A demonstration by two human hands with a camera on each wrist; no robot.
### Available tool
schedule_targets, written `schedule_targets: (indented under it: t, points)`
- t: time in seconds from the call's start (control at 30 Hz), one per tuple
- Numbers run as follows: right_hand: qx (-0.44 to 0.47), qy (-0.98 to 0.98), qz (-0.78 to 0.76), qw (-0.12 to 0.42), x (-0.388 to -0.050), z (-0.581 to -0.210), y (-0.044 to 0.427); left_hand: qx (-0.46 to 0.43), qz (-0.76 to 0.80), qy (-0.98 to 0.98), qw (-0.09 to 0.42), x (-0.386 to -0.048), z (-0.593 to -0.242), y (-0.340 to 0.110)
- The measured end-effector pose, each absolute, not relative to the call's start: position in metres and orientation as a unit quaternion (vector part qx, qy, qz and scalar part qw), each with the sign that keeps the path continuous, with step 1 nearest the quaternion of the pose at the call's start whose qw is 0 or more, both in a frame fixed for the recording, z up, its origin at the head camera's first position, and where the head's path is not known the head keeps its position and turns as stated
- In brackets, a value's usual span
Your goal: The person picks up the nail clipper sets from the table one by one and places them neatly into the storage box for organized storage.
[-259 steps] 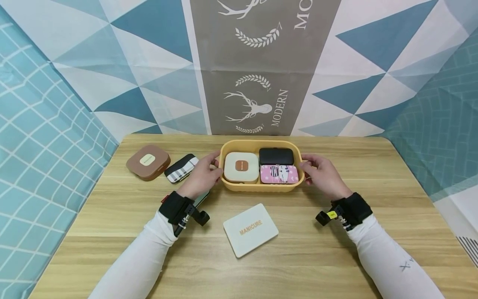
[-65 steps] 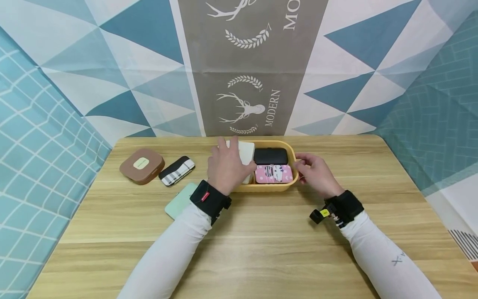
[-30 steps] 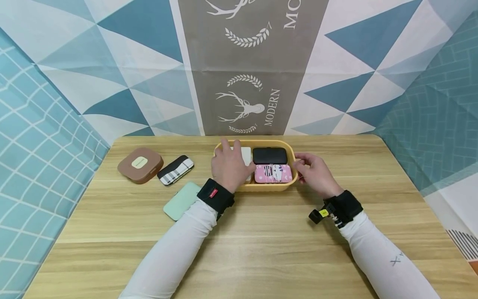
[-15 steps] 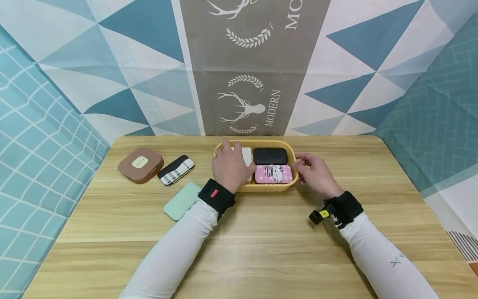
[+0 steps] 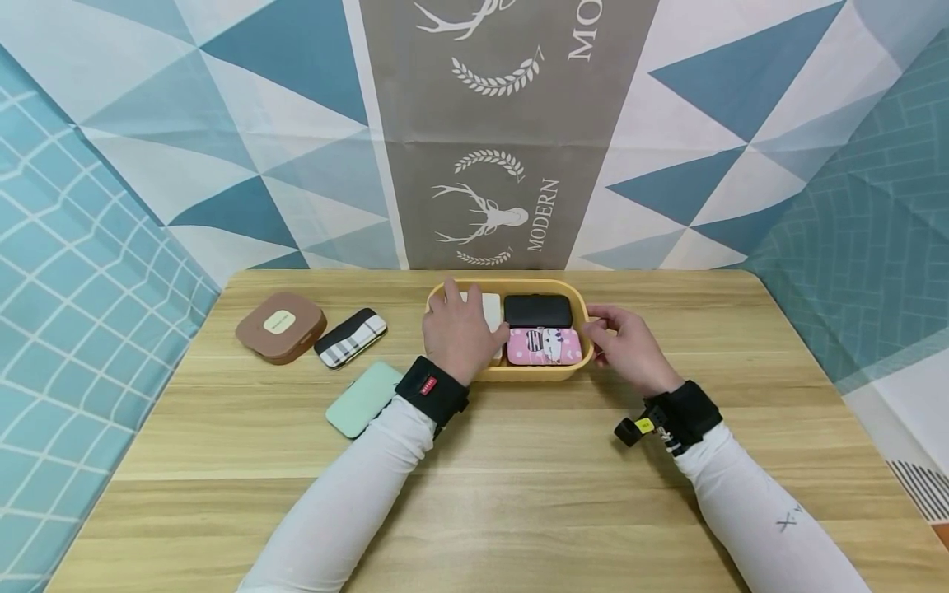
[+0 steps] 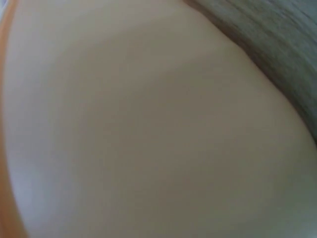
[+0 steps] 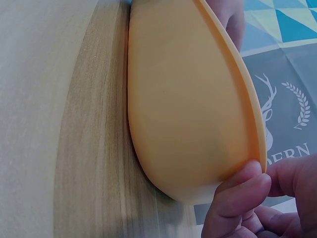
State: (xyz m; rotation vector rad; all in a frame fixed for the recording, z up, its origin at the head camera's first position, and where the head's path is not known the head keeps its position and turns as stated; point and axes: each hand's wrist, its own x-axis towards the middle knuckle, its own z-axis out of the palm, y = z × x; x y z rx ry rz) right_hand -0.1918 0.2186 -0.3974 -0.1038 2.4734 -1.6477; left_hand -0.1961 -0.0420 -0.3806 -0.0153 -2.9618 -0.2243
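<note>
A yellow-orange plastic basket [image 5: 522, 373] stands at the table's far edge. Inside, on its right side, a black case [image 5: 537, 311] lies behind a pink case [image 5: 544, 346] with a cartoon cat. My left hand [image 5: 461, 336] spreads over the basket's left part, thumb and fingers at the edges of a white manicure case [image 5: 491, 310], mostly hidden under the hand. The cream box seen there earlier is covered now. With thumb and fingers, my right hand [image 5: 626, 342] pinches the basket's right rim. The right wrist view shows that pinch on the basket wall [image 7: 193, 99] closely.
Left of the basket lie a brown box [image 5: 280, 328] with an oval label, a black and plaid case [image 5: 351, 338] and a mint green case [image 5: 363, 399]. A patterned backdrop [image 5: 296, 148] rises behind the wooden table [image 5: 519, 502]. The left wrist view is a blurred close-up.
The white manicure case has gone from the table's middle into the basket under my left hand, which left the rim. It has sunk lower since 2.2 seconds ago. My right hand stays on the rim.
</note>
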Motion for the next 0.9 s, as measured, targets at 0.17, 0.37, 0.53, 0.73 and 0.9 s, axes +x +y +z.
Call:
schedule_targets:
  t: [0.17,0.37,0.53,0.73,0.9]
  points:
    - [-0.034,0.829,-0.552,0.083,-0.1916,-0.3984,0.2192,-0.004,-0.072,-0.994,0.088,-0.1953,-0.3808,-0.0419]
    - [-0.035,0.829,-0.552,0.083,-0.1914,-0.3979,0.22,0.001,-0.071,-0.994,0.086,-0.1928,-0.3789,-0.0412]
    - [-0.033,0.829,-0.552,0.085,-0.1921,-0.3971,0.2203,0.003,-0.063,-0.994,0.091,-0.1908,-0.3771,-0.0408]
    - [-0.033,0.831,-0.549,0.085,-0.1933,-0.3971,0.2207,0.002,-0.055,-0.992,0.111,-0.1882,-0.3745,-0.0417]
    - [-0.035,0.832,-0.548,0.083,-0.1931,-0.3968,0.2204,-0.007,-0.053,-0.99,0.127,-0.1862,-0.3712,-0.0437]
